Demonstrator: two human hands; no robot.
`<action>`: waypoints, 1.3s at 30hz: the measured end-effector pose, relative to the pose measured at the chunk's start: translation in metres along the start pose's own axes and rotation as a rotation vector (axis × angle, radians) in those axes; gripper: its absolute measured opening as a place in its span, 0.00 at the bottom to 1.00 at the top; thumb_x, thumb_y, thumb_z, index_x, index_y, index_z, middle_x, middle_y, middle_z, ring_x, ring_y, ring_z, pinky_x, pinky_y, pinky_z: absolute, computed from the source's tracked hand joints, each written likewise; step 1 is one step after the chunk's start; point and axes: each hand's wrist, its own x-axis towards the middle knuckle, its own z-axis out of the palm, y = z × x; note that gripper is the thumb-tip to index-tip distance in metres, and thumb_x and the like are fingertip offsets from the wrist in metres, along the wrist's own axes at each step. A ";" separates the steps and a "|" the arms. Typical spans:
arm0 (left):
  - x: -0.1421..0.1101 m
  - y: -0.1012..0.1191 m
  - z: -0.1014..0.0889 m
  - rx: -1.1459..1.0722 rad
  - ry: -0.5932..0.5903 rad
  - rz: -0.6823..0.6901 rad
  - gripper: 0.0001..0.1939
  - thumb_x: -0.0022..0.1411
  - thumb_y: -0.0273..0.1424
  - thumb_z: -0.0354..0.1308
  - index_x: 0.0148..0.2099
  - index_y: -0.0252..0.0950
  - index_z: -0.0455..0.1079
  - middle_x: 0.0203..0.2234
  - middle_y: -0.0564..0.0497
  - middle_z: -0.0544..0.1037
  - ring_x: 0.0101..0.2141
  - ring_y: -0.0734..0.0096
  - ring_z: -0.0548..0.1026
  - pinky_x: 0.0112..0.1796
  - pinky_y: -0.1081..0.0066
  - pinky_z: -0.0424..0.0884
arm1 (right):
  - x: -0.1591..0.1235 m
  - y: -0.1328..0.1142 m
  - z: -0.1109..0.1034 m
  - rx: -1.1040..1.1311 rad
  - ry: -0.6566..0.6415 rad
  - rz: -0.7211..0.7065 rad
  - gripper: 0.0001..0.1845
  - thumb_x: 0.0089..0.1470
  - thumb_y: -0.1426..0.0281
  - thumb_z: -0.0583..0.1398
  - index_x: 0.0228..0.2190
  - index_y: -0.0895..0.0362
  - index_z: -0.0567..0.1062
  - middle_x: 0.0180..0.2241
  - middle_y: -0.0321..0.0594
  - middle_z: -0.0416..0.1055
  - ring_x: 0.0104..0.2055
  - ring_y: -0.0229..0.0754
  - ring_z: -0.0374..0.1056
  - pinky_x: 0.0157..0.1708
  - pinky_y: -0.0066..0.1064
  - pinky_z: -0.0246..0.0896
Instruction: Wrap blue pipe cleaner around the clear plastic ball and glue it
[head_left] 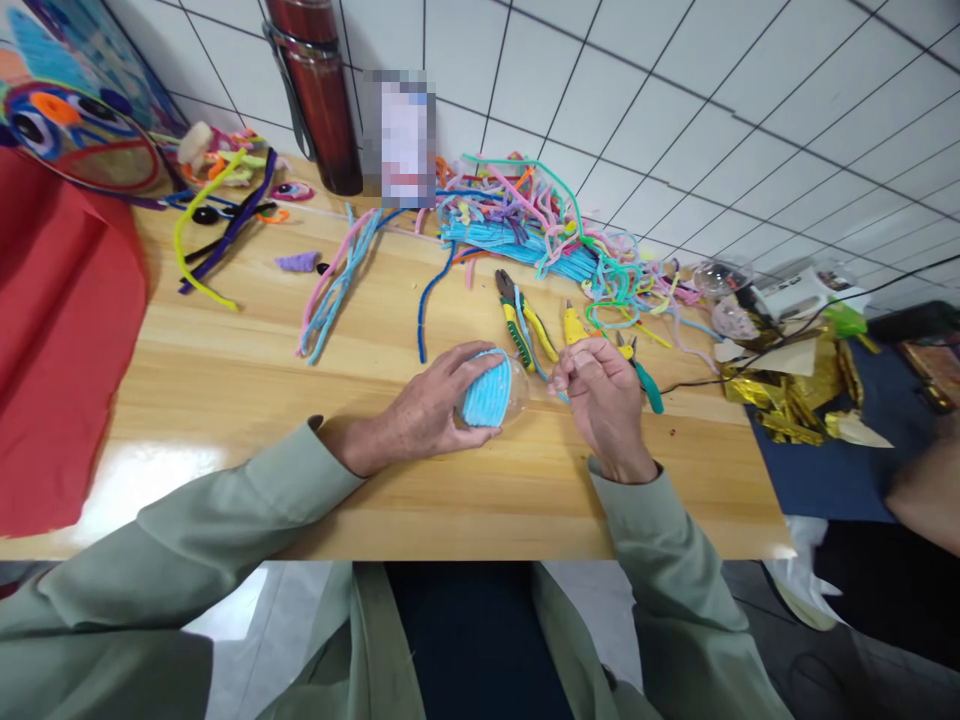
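Note:
My left hand (431, 400) is wrapped around a clear plastic ball (519, 390), whose left part is covered in rows of light blue pipe cleaner (487, 392). To the right, apart from the ball, my right hand (604, 400) is raised with thumb and fingertips pinched together; what they hold, if anything, is too small to make out. A light blue strand (541, 368) runs down beside those fingertips. Just beyond the hands lie yellow-and-green pliers (517, 320), a yellow glue gun (574, 322) partly hidden by my right hand, and a green-handled cutter (646, 385).
A heap of colourful pipe cleaners (525, 230) lines the wall. Loose strands (341, 285) lie left of centre. Behind stand a red thermos (319, 100) and a blurred-out phone (405, 140). Red cloth (67, 350) covers the left end; gold foil (795, 395) and another person's arm (930, 485) are right.

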 end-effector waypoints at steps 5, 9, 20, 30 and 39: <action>0.000 0.000 0.001 -0.002 0.014 0.000 0.47 0.63 0.36 0.73 0.76 0.44 0.53 0.68 0.33 0.68 0.68 0.41 0.71 0.65 0.40 0.75 | -0.001 0.000 0.000 -0.007 0.001 0.002 0.11 0.56 0.62 0.71 0.33 0.51 0.75 0.25 0.28 0.71 0.24 0.35 0.66 0.29 0.32 0.71; 0.000 0.000 0.001 0.005 0.008 0.003 0.46 0.63 0.36 0.72 0.76 0.43 0.53 0.68 0.32 0.68 0.68 0.40 0.71 0.64 0.40 0.75 | -0.001 0.001 0.001 -0.029 0.020 0.015 0.12 0.54 0.61 0.71 0.37 0.50 0.76 0.25 0.29 0.71 0.24 0.37 0.66 0.30 0.34 0.71; 0.001 0.002 -0.002 0.011 -0.017 -0.008 0.45 0.64 0.37 0.72 0.76 0.42 0.53 0.68 0.32 0.68 0.69 0.40 0.70 0.65 0.40 0.74 | -0.001 0.001 0.002 -0.040 0.025 0.053 0.11 0.53 0.61 0.69 0.38 0.50 0.79 0.29 0.32 0.72 0.26 0.38 0.66 0.31 0.35 0.71; 0.001 0.001 -0.001 0.007 -0.022 -0.023 0.46 0.63 0.37 0.72 0.76 0.44 0.53 0.69 0.33 0.67 0.69 0.40 0.70 0.65 0.40 0.74 | 0.000 0.001 0.004 -0.006 0.026 0.059 0.09 0.51 0.67 0.66 0.37 0.50 0.75 0.26 0.28 0.65 0.23 0.36 0.62 0.30 0.35 0.68; 0.001 0.001 0.001 -0.006 -0.010 -0.031 0.47 0.62 0.36 0.73 0.76 0.44 0.54 0.69 0.33 0.68 0.69 0.41 0.71 0.65 0.39 0.74 | 0.011 0.014 -0.009 -0.103 0.064 0.021 0.08 0.54 0.66 0.65 0.37 0.49 0.72 0.22 0.24 0.60 0.23 0.36 0.62 0.30 0.32 0.65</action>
